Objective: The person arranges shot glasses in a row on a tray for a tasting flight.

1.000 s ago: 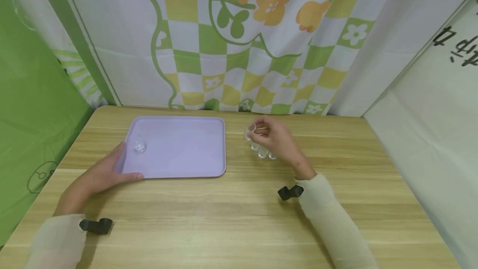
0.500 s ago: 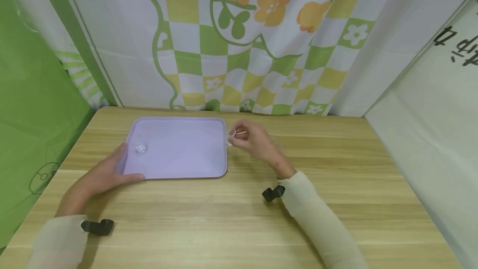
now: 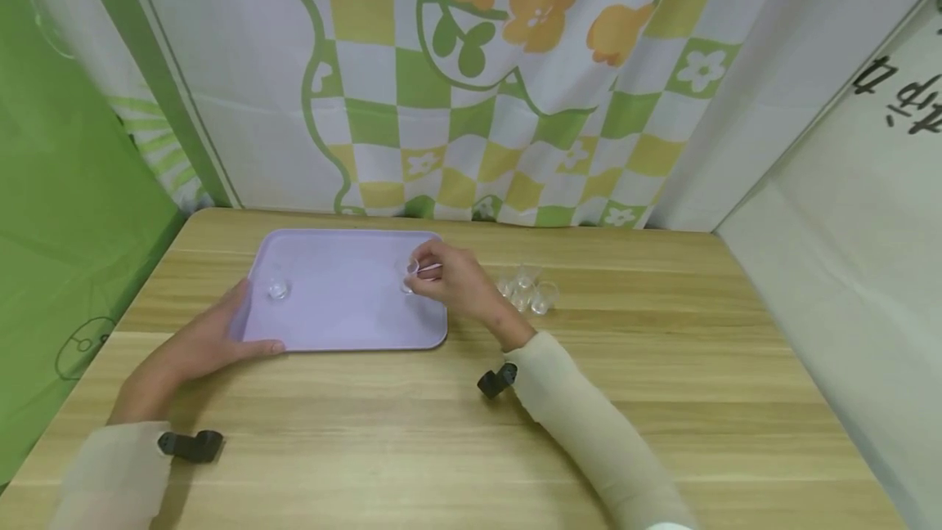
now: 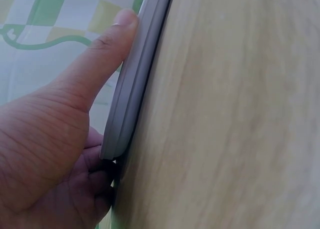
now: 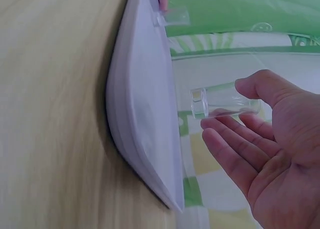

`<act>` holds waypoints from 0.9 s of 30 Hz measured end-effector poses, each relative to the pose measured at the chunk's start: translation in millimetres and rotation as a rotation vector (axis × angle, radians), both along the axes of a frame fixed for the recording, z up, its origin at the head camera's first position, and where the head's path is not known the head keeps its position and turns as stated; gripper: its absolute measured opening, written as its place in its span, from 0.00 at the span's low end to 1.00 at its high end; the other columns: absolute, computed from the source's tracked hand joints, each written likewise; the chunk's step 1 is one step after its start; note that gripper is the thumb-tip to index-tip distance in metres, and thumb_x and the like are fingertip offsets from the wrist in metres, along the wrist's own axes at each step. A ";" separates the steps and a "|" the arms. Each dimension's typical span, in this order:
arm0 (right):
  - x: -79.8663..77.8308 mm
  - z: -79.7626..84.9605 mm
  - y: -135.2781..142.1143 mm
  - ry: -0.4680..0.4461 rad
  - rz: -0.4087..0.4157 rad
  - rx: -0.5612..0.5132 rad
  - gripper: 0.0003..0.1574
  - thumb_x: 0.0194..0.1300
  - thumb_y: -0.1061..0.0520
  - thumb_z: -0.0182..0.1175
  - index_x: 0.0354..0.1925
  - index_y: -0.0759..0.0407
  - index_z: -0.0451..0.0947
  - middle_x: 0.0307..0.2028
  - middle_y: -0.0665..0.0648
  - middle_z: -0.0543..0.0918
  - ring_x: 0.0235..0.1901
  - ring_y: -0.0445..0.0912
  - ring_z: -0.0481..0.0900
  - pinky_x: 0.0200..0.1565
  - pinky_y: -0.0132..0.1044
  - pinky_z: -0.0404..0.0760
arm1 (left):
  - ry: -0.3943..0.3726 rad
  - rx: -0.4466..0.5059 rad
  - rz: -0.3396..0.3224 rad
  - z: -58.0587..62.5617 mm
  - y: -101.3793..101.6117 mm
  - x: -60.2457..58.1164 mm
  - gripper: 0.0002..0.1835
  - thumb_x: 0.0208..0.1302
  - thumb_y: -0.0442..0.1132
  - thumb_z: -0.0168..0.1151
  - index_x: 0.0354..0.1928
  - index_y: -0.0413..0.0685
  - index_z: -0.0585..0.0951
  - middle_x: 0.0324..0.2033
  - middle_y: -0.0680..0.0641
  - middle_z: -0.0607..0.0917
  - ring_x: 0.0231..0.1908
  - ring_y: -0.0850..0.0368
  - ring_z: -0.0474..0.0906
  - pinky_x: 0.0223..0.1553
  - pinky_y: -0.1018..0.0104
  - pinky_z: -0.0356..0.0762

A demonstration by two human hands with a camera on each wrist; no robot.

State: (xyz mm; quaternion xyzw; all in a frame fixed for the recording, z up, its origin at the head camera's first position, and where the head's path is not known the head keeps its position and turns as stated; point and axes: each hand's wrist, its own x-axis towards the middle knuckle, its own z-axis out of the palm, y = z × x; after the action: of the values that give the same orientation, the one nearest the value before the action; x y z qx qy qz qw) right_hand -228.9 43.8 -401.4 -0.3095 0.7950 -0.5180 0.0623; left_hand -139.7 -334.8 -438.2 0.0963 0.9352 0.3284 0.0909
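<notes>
Table [image 3: 456, 432] wooden, with lilac tray [image 3: 346, 309] lying left of centre. Left hand [image 3: 199, 342] gripping tray's near-left corner, thumb on rim, fingers curled under the edge. Right hand [image 3: 452, 285] over tray's right part, pinching a clear small cup [image 5: 222, 103] between thumb and fingertips, cup above the tray surface. Second cup [image 3: 277, 289] standing at tray's left. Cluster of cups [image 3: 528, 293] on table right of tray.

right hand [image 5: 280, 154]: pinches clear cup [image 5: 222, 101] above tray
tray [image 5: 145, 134]: lilac, second cup [image 5: 172, 16] at far end
</notes>
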 end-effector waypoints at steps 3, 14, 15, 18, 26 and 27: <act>-0.8 -1.8 -14.3 -0.003 0.002 0.031 0.13 0.66 0.67 0.70 0.46 0.68 0.77 0.44 0.60 0.85 0.46 0.52 0.88 0.45 0.30 0.86 | 0.002 -0.001 0.002 0.9 -0.1 -0.1 0.70 0.60 0.59 0.74 0.80 0.35 0.32 0.76 0.22 0.40 0.73 0.19 0.40 0.70 0.26 0.44; 0.5 -7.8 -58.7 0.048 0.013 0.147 0.14 0.66 0.62 0.71 0.47 0.64 0.79 0.44 0.59 0.89 0.44 0.46 0.89 0.42 0.24 0.83 | 0.020 -0.003 -0.002 -0.7 0.8 -3.1 0.70 0.59 0.59 0.75 0.80 0.37 0.33 0.76 0.21 0.41 0.72 0.18 0.42 0.69 0.26 0.46; 0.8 -8.4 -62.1 0.048 0.010 0.154 0.14 0.66 0.61 0.71 0.48 0.63 0.79 0.44 0.59 0.89 0.43 0.45 0.89 0.42 0.24 0.83 | 0.026 0.001 -0.006 -1.1 0.9 -3.2 0.70 0.59 0.58 0.76 0.81 0.37 0.33 0.76 0.21 0.42 0.72 0.18 0.43 0.69 0.26 0.46; 2.1 -10.2 -72.6 0.043 0.000 0.168 0.14 0.66 0.60 0.72 0.47 0.61 0.80 0.44 0.56 0.89 0.43 0.42 0.88 0.41 0.23 0.82 | 0.042 0.013 -0.014 -2.2 1.5 -2.7 0.70 0.59 0.57 0.76 0.81 0.37 0.34 0.75 0.21 0.44 0.72 0.18 0.45 0.69 0.25 0.48; 6.7 -11.5 -101.8 0.067 -0.002 0.181 0.15 0.66 0.58 0.72 0.48 0.60 0.80 0.44 0.55 0.89 0.43 0.40 0.88 0.40 0.19 0.80 | 0.051 0.029 -0.013 -3.2 1.0 -1.7 0.69 0.58 0.56 0.77 0.81 0.37 0.35 0.75 0.20 0.46 0.70 0.17 0.49 0.66 0.23 0.52; 6.9 -11.6 -104.8 0.063 -0.008 0.176 0.15 0.66 0.58 0.72 0.48 0.60 0.80 0.43 0.55 0.89 0.43 0.40 0.88 0.40 0.19 0.80 | 0.049 0.027 -0.012 -3.3 0.6 -1.7 0.69 0.58 0.56 0.77 0.81 0.37 0.35 0.75 0.20 0.46 0.71 0.17 0.48 0.67 0.23 0.51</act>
State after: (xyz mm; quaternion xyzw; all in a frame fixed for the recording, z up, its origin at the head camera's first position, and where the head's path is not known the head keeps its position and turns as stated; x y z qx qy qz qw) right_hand -221.9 -61.1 -413.1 -0.3160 0.8402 -0.4363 0.0621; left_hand -141.4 -334.1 -441.5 0.1112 0.9320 0.3382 0.0687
